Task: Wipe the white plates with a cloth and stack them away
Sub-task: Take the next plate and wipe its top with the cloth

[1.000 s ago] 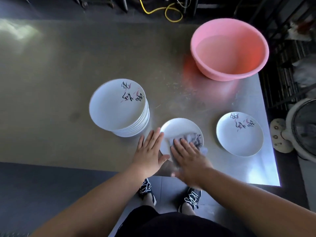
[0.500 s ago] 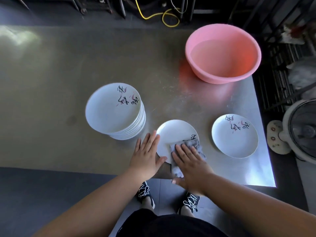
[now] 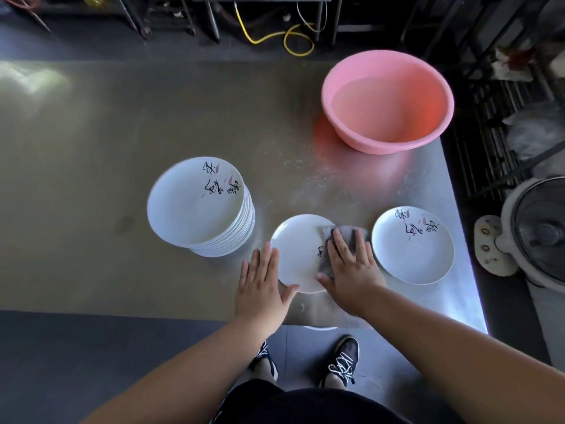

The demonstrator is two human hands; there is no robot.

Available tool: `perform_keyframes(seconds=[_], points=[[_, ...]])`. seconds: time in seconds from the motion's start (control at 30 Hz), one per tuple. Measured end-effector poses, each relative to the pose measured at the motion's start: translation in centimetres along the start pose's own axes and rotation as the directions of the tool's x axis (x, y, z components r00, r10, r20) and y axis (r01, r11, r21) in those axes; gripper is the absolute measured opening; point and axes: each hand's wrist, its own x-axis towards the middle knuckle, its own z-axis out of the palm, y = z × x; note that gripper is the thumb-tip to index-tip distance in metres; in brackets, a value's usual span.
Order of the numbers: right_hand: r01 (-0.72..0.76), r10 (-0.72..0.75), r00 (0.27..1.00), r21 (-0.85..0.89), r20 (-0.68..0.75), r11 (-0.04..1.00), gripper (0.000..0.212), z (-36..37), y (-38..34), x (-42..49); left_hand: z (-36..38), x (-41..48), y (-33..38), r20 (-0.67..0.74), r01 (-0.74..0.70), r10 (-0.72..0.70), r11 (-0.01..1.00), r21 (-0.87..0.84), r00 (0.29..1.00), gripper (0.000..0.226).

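One stack of white round plates [image 3: 195, 206], one lone plate [image 3: 412, 249] at the right, one pink plastic basin [image 3: 386, 142], maybe with water. Flat right hand [image 3: 351, 267] presses one grey cloth [image 3: 326, 234] on the middle plate [image 3: 298, 252]; flat left hand [image 3: 260, 286] touches its rim.

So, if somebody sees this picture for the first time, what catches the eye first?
Probably the pink basin, far right on the table, the brightest thing here. Next the tall stack of plates at centre left. Near the front edge, the right hand presses a grey cloth on one plate while the left hand touches its rim.
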Motion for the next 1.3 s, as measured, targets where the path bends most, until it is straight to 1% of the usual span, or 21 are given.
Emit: perform_keyframes(seconds=[0.07, 0.13, 0.17, 0.27, 0.3, 0.37, 0.4, 0.43, 0.57, 0.67, 0.7, 0.77, 0.87, 0.9, 0.97, 1.07, 1.13, 1.17, 1.2, 1.27, 1.3], points=[[-0.005, 0.003, 0.999, 0.076, 0.035, 0.997, 0.113, -0.1, -0.8, -0.2, -0.1, 0.0, 0.4, 0.026, 0.041, -0.041, 0.999, 0.012, 0.999, 0.094], [-0.015, 0.012, 0.999, 0.088, 0.038, 0.996, 0.114, 2.5, -2.2, -2.1, -0.3, 0.0, 0.7, 0.047, 0.07, -0.071, 0.997, 0.024, 0.996, 0.096], [-0.011, 0.01, 1.0, 0.104, 0.01, 0.994, 0.111, 3.8, -2.8, -3.2, -0.3, 0.0, 0.7, 0.058, 0.074, -0.075, 0.997, 0.028, 0.995, 0.096], [0.016, -0.032, 0.996, 0.193, 0.083, 0.981, 0.121, 3.4, -2.7, -3.9, -0.5, 0.1, 0.6, 0.08, 0.062, -0.066, 0.996, 0.061, 0.995, 0.099], [0.019, -0.028, 0.999, 0.226, 0.036, 0.974, 0.116, 2.4, -2.2, -3.0, -0.6, 0.2, 0.6, 0.076, 0.06, -0.066, 0.995, 0.077, 0.995, 0.099], [0.032, -0.01, 0.995, 0.219, -0.102, 0.975, 0.093, 1.0, -0.8, -0.5, -0.7, 0.4, 0.8, 0.05, 0.061, -0.066, 0.993, 0.101, 0.997, 0.099], [0.039, -0.011, 0.992, 0.219, -0.129, 0.975, 0.086, 0.4, -0.4, 0.3, -0.7, 0.5, 1.1, 0.042, 0.065, -0.07, 0.992, 0.105, 0.997, 0.099], [0.049, -0.021, 0.992, 0.228, -0.123, 0.972, 0.084, 0.3, -0.2, 0.7, -0.7, 0.6, 1.2, 0.039, 0.072, -0.076, 0.992, 0.104, 0.996, 0.1], [0.071, -0.063, 0.997, 0.225, -0.04, 0.972, 0.104, 2.4, -1.9, -3.1, -0.5, 0.3, 1.9, 0.012, 0.083, -0.084, 0.992, 0.096, 0.996, 0.101], [0.106, -0.113, 0.993, 0.247, 0.017, 0.963, 0.109, 3.4, -1.4, -5.7, -0.4, -0.4, 1.8, -0.05, -0.007, 0.013, 0.993, 0.119, 0.999, 0.093], [0.12, -0.124, 0.992, 0.238, 0.001, 0.964, 0.108, 3.1, -0.7, -5.3, -0.5, -0.4, 1.4, -0.085, -0.067, 0.076, 0.992, 0.11, 0.993, 0.086], [0.151, -0.136, 0.987, 0.21, -0.085, 0.966, 0.101, 2.2, 1.2, -3.2, -0.9, 0.2, 0.0, -0.14, -0.194, 0.203, 0.978, 0.076, 0.969, 0.074], [0.116, -0.086, 0.986, 0.224, -0.139, 0.968, 0.084, 0.6, 3.0, 0.1, -1.3, 1.8, -1.7, -0.119, -0.299, 0.3, 0.954, 0.024, 0.946, 0.06], [0.089, -0.056, 0.988, 0.241, -0.142, 0.966, 0.084, 0.6, 2.8, 0.5, -1.4, 2.2, -1.8, -0.108, -0.306, 0.306, 0.952, 0.018, 0.946, 0.054], [0.027, 0.002, 0.994, 0.265, -0.111, 0.964, 0.098, 1.2, 1.1, -0.5, -1.3, 2.4, -1.5, -0.099, -0.295, 0.294, 0.955, 0.007, 0.951, 0.046], [-0.017, 0.015, 1.0, 0.287, 0.008, 0.958, 0.115, 3.3, -2.0, -3.8, -1.2, 2.2, -1.0, -0.114, -0.263, 0.258, 0.964, -0.036, 0.959, 0.046], [-0.027, 0.016, 0.999, 0.302, 0.038, 0.953, 0.123, 3.1, -2.3, -4.1, -1.1, 2.1, -1.3, -0.132, -0.281, 0.272, 0.958, -0.055, 0.953, 0.045], [-0.027, 0.029, 1.0, 0.312, -0.001, 0.95, 0.12, 2.7, -1.7, -3.2, -1.0, 2.2, -1.4, -0.148, -0.298, 0.288, 0.953, -0.055, 0.946, 0.044], [-0.023, 0.043, 0.997, 0.319, -0.057, 0.947, 0.109, 2.1, -1.0, -2.0, -1.0, 2.3, -1.4, -0.168, -0.313, 0.301, 0.948, -0.05, 0.939, 0.042], [-0.004, 0.039, 0.993, 0.316, -0.107, 0.949, 0.089, 0.9, 0.6, 0.4, -0.9, 2.4, -1.2, -0.21, -0.323, 0.309, 0.946, -0.032, 0.928, 0.039], [0.008, 0.029, 0.993, 0.314, -0.114, 0.95, 0.088, 0.7, 0.9, 1.1, -0.9, 2.5, -1.0, -0.226, -0.318, 0.304, 0.948, -0.026, 0.925, 0.038]])
